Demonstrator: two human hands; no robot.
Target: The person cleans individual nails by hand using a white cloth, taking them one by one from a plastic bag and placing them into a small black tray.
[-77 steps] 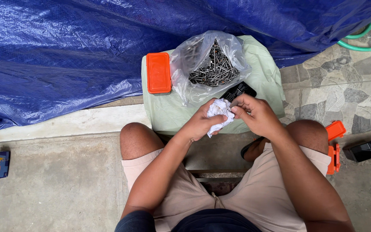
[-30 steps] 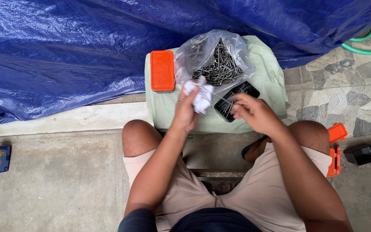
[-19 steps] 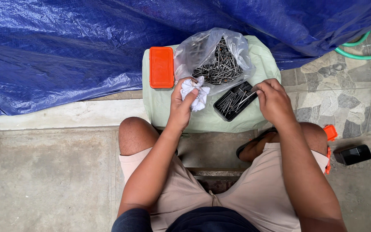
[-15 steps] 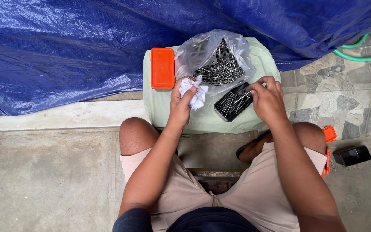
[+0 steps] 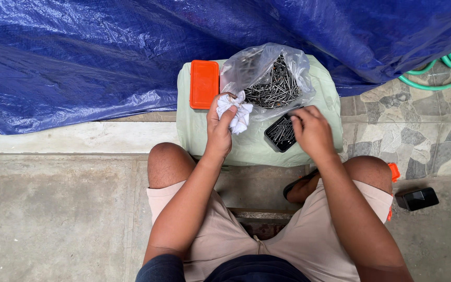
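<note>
Rag [image 5: 236, 110] bunched in left hand [image 5: 219, 128] fingers; right hand [image 5: 311, 133] fingers over nail tray [image 5: 279, 134].

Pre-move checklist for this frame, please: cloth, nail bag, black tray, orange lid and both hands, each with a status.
1. White cloth gripped in left hand: ok.
2. Right hand at the black tray of nails: ok.
3. Whether the right fingers hold a nail: cannot tell.
4. Clear bag of nails open and resting on the pale green stool: ok.
5. Orange lid lying flat on the stool, apart from both hands: ok.
</note>
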